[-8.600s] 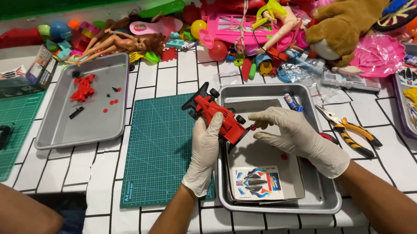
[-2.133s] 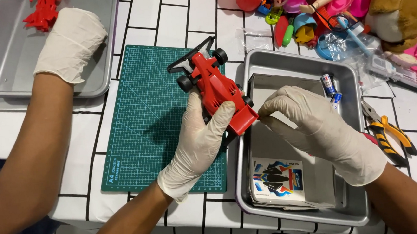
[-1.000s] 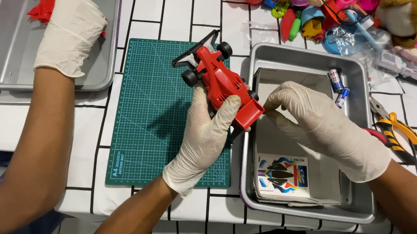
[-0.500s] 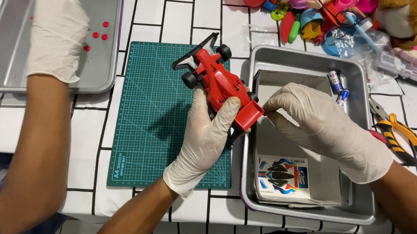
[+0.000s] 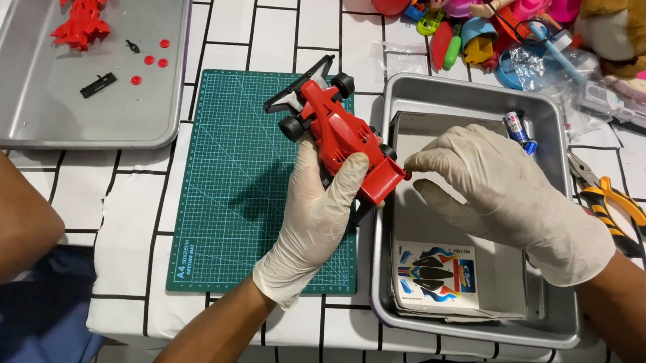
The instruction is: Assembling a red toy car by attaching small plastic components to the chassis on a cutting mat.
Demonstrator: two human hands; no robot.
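Observation:
My left hand [image 5: 314, 219], in a white glove, grips a red toy racing car [image 5: 334, 125] by its body and holds it tilted above the green cutting mat [image 5: 241, 179]. The car's black wheels and black front wing point away from me. My gloved right hand [image 5: 496, 193] pinches a tiny red peg [image 5: 406, 175] between thumb and forefinger, right against the car's red rear wing. Both hands hover over the left rim of a metal tray [image 5: 467, 90] that holds a sticker sheet [image 5: 435, 275] on cardboard.
A second metal tray [image 5: 72, 107] at upper left holds red car parts [image 5: 82, 28] and small black bits. A co-worker's bare forearm [image 5: 3, 208] rests at left. Orange-handled pliers [image 5: 612, 201], a battery [image 5: 518, 131] and a heap of toys [image 5: 552, 10] lie to the right.
The co-worker's gloved hand has pulled back out of the upper-left tray, uncovering red parts and small round pieces there. My own hands and the car have barely shifted.

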